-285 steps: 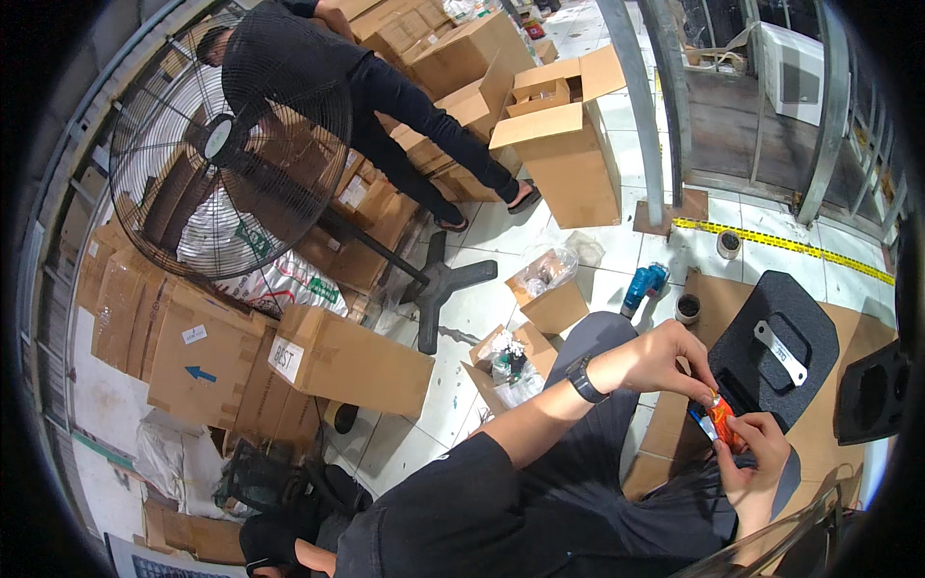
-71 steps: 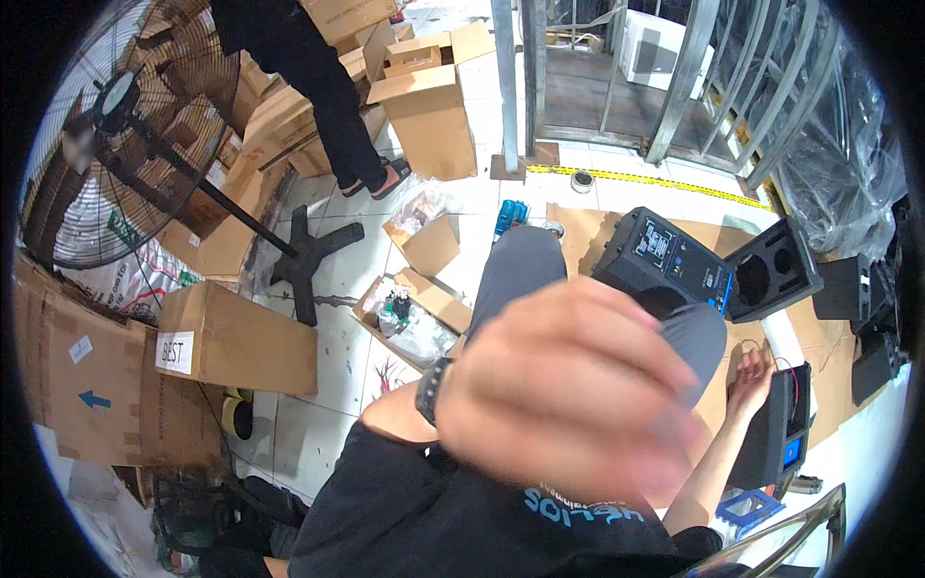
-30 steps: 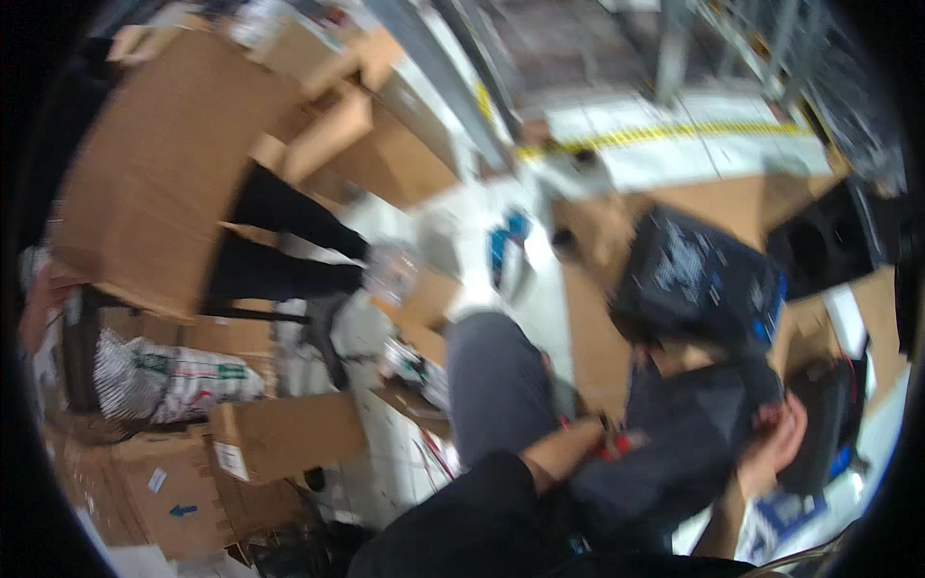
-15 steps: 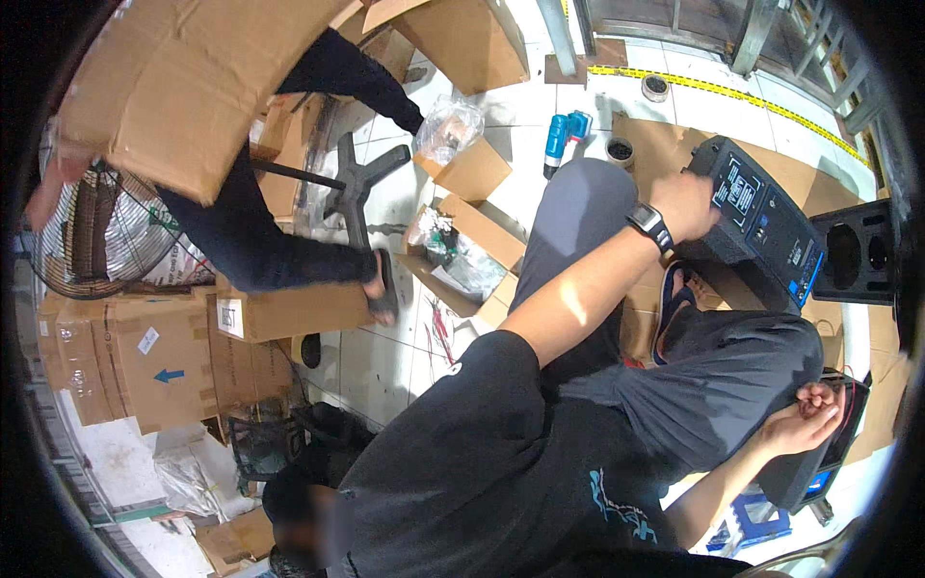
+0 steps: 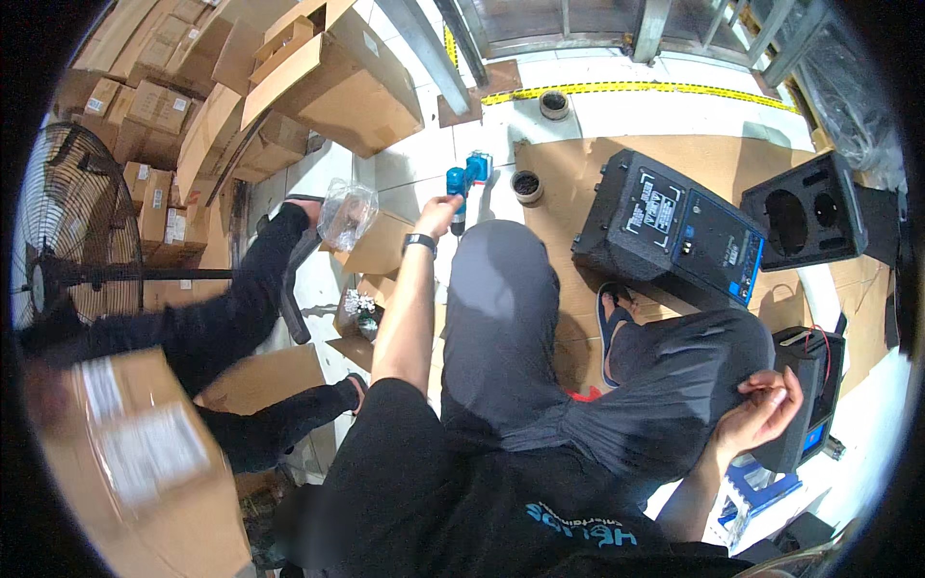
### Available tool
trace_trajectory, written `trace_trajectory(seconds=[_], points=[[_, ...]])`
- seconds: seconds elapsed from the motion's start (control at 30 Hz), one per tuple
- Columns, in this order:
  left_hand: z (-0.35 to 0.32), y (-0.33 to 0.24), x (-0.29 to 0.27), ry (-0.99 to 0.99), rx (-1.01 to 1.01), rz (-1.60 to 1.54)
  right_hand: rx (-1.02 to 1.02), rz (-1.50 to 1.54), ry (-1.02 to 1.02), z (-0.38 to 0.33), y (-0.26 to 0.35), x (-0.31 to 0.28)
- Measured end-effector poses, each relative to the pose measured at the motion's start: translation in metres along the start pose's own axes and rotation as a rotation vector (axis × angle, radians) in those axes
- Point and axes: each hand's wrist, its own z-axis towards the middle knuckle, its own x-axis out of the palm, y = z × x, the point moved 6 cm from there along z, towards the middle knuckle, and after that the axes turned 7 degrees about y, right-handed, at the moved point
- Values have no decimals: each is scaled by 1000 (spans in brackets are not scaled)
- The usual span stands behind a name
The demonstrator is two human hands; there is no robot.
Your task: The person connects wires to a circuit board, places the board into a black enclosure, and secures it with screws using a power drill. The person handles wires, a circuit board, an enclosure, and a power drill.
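Observation:
My left hand (image 5: 438,214) reaches forward, its fingers closed on the blue cordless drill (image 5: 457,183) that stands on the floor tiles. Loosely curled, with fingers apart and nothing in them, my right hand (image 5: 766,412) hovers beside my right knee. In front of me a black speaker cabinet (image 5: 617,207) with a blue-edged control panel lies on flat cardboard. To its right stands a black panel with round cutouts (image 5: 853,226). A second black speaker cabinet (image 5: 827,371), with a red wire at its top, is near my right hand.
Two small round tubs (image 5: 526,187) (image 5: 554,105) stand beyond my knee. An opened carton with plastic-wrapped parts (image 5: 361,323) sits left of my arm. Another person (image 5: 255,279) walks at the left with a large carton (image 5: 145,472), near a pedestal fan (image 5: 72,231) and stacked boxes (image 5: 154,120).
My left hand has left the speaker cabinet and moved left to the drill. My right hand's fingers have spread somewhat. The other person's carton has shifted from upper left to lower left.

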Motion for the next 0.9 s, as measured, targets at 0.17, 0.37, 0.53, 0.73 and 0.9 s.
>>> trace_trajectory(seconds=[0.17, 0.37, 0.53, 0.73, 0.9], points=[[31, 88, 29, 56, 45, 394, 51, -193, -76, 19, -14, -12], [-114, 193, -21, -607, -484, 407, -9, -391, -51, 51, -21, 3], [-150, 272, -1, -626, -989, 134, -47, -549, 60, 70, -31, 26], [-102, 270, -1, -550, -639, 58, -45, -565, 135, 73, -37, 30], [-24, 232, -2, -635, -506, 35, -35, -701, 122, 67, -27, 33]])
